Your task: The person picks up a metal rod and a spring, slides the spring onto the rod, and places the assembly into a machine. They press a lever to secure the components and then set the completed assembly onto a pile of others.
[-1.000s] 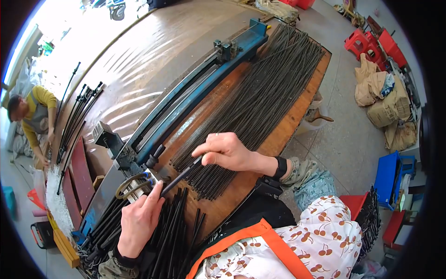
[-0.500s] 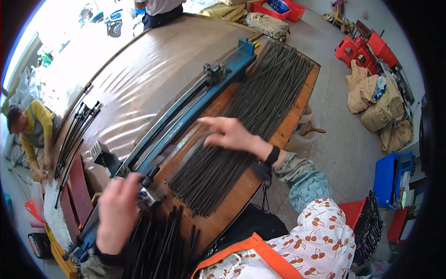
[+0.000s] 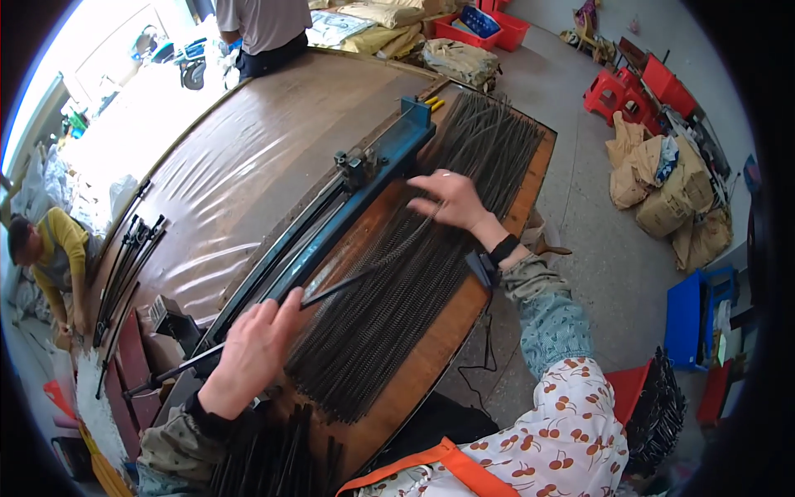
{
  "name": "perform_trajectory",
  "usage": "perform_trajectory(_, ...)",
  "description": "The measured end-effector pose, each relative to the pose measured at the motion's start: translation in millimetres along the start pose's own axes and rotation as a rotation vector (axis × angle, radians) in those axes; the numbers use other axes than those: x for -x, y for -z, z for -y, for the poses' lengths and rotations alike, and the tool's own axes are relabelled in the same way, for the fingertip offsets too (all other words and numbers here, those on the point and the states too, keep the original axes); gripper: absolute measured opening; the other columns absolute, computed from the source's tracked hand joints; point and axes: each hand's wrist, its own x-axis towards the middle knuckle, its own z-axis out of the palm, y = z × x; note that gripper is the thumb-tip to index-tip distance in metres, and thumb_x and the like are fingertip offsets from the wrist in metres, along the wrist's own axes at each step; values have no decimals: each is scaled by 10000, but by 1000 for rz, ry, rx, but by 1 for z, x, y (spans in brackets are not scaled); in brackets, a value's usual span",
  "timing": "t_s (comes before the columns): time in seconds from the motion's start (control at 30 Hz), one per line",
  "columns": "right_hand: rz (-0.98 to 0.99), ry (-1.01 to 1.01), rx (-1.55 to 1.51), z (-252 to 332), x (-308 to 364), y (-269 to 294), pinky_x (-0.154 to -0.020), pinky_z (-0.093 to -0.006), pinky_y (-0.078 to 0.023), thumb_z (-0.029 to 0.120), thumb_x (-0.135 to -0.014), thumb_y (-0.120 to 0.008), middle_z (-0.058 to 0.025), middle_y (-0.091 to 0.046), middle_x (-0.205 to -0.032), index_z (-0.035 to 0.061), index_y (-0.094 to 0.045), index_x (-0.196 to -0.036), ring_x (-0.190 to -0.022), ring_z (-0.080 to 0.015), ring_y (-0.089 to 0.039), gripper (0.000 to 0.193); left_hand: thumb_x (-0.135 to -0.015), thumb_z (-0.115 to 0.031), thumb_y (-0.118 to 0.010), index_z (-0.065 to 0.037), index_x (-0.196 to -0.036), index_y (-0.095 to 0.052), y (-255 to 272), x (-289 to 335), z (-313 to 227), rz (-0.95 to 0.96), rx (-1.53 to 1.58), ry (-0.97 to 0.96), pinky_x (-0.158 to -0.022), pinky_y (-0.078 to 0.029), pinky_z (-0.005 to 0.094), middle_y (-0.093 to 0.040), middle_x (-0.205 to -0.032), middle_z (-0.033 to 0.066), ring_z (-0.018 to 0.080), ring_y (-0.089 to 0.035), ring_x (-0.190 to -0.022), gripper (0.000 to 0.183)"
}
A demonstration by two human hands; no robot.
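My left hand [image 3: 252, 352] is closed around a long thin black tube [image 3: 335, 291], which crosses the bench on a slant and sticks out on both sides of the fist. From the tube's upper right end a dark, ridged rod, like a long thin coil spring [image 3: 404, 243], runs up to my right hand [image 3: 451, 203]. There the thumb and fingers appear to pinch it. Beneath both hands lies a wide layer of similar ridged dark rods [image 3: 389, 311]. Just beyond them stands a long blue rail fixture [image 3: 319, 240] with a metal clamp block [image 3: 358, 168].
More black tubes [image 3: 269, 451] lie by my left forearm. Finished-looking black rods [image 3: 132, 269] rest on the film-covered table [image 3: 240, 166]. A co-worker in yellow sleeves [image 3: 58, 248] works at the far left; another person [image 3: 265, 37] is at the back. Sacks [image 3: 675, 186] stand right.
My left hand has moved right and closed on the black tube. My right hand has moved up and right and now holds the ridged rod. The view has shifted slightly.
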Motion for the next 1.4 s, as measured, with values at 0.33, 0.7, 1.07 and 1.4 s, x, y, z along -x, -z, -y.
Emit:
perform_trajectory(0.33,-194,7,121,42,20,-9,-567,-371,-524,140,-820,-791,-62,-622,-690,131,-718,-953,-627,-266,-629,151,-903,-84,-663,-117,-1419,-544,3,10,-10,79,38,104,-634,-522,447,-556,-795,122,334,-623,-719,530)
perform_trajectory(0.7,147,-179,-299,187,1,-62,-634,-415,-546,275,-907,-735,-130,-637,-757,114,-611,-1298,-735,-294,-679,441,-908,-63,-648,-171,-1381,-614,19,58,4,-19,-104,116,-624,-493,427,-531,-772,101,297,-596,-710,486)
perform_trajectory(1.07,4,97,-479,228,-30,-85,-567,-341,-511,317,-963,-702,-79,-627,-732,83,-739,-1164,-653,-232,-629,310,-809,-12,-663,-157,-1361,-640,53,133,5,-179,-197,234,-649,-463,412,-492,-764,77,279,-542,-706,571)
perform_trajectory(1.4,198,-21,-362,232,-52,-127,-636,-361,-535,119,-973,-665,-128,-691,-909,74,-663,-1273,-752,-292,-681,304,-907,-5,-635,-128,-1361,-599,104,239,29,-425,-227,538,-693,-524,430,-612,-840,138,338,-627,-758,472)
